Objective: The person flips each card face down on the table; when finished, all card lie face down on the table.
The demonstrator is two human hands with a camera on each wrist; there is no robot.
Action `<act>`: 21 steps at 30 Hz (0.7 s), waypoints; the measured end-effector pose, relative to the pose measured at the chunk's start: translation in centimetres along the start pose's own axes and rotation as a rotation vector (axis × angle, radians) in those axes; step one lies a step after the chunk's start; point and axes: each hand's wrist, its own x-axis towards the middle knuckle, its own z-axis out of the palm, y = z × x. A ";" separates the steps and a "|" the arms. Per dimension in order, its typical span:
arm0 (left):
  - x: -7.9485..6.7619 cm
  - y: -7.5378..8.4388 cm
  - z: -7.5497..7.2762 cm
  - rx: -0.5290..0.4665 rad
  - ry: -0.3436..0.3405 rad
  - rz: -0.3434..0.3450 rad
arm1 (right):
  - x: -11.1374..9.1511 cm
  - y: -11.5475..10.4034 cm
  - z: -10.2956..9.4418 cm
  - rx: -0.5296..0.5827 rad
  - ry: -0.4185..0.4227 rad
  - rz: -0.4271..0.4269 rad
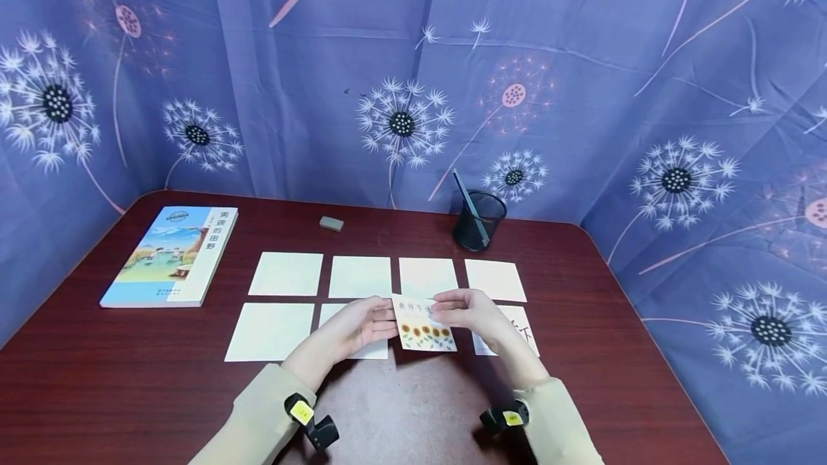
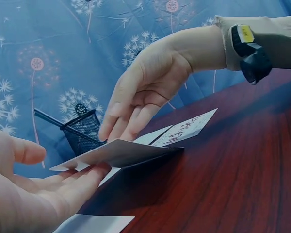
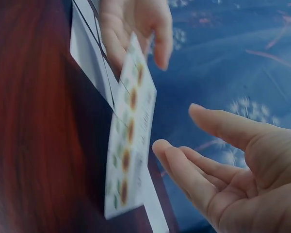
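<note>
A card printed with a row of sunflowers and a line of characters (image 1: 423,338) is raised off the table, tilted. Its underside, a plain pale card face (image 2: 121,153), rests on the extended fingers of my left hand (image 1: 365,325), whose thumb stands away from it. My right hand (image 1: 474,314) is at the card's upper right side, fingers stretched out. In the right wrist view, the right hand (image 3: 233,170) has thumb and fingers spread apart, fingertips near the card's printed face. Partly hidden behind the right forearm lies a card with dark lettering (image 1: 520,325).
Several blank white cards (image 1: 270,332) lie in two rows. A book (image 1: 171,257) is at the left, an eraser (image 1: 332,223) at the back. A black mesh pen holder (image 1: 489,215) with a pen stands behind the rows. Dandelion-patterned cloth (image 1: 310,106) surrounds the table.
</note>
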 end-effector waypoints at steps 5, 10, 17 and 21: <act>-0.1 0.2 -0.2 -0.003 -0.033 0.017 | 0.0 -0.8 1.4 -0.025 -0.001 -0.020; 0.0 0.1 -0.1 -0.010 -0.052 0.040 | 0.2 -1.0 1.9 -0.014 0.006 -0.014; 0.1 0.0 0.0 -0.024 -0.081 0.067 | 0.2 -1.0 2.0 -0.004 -0.006 -0.020; 0.2 0.3 0.2 -0.033 -0.123 0.075 | 0.4 -1.1 1.8 -0.001 0.005 -0.014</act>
